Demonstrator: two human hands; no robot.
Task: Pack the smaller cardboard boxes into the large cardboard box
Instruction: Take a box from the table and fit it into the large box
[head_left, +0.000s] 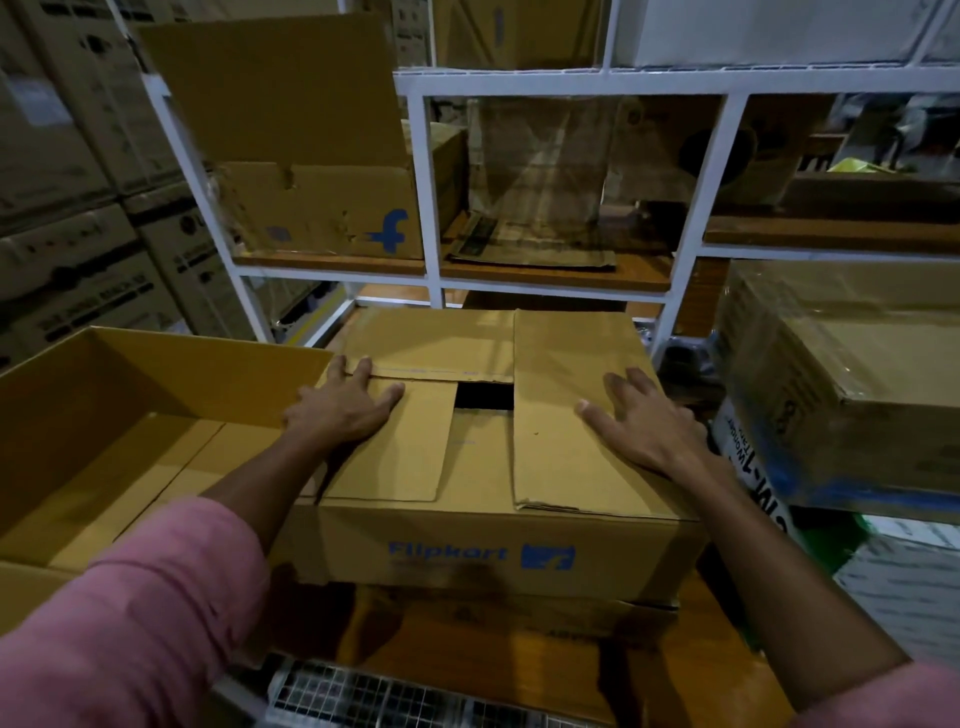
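Observation:
A brown cardboard box with a blue Flipkart logo stands in the middle on a wooden surface, its top flaps folded over with a small dark gap between them. My left hand lies flat on the left flap, fingers spread. My right hand presses flat on the right flap. A large open cardboard box stands at the left, touching the Flipkart box; its inside looks bare.
A white metal rack rises behind, holding an open-flapped box and flattened cardboard. A plastic-wrapped carton sits at the right on printed sacks. Stacked cartons fill the far left. A wire grid lies below the wooden edge.

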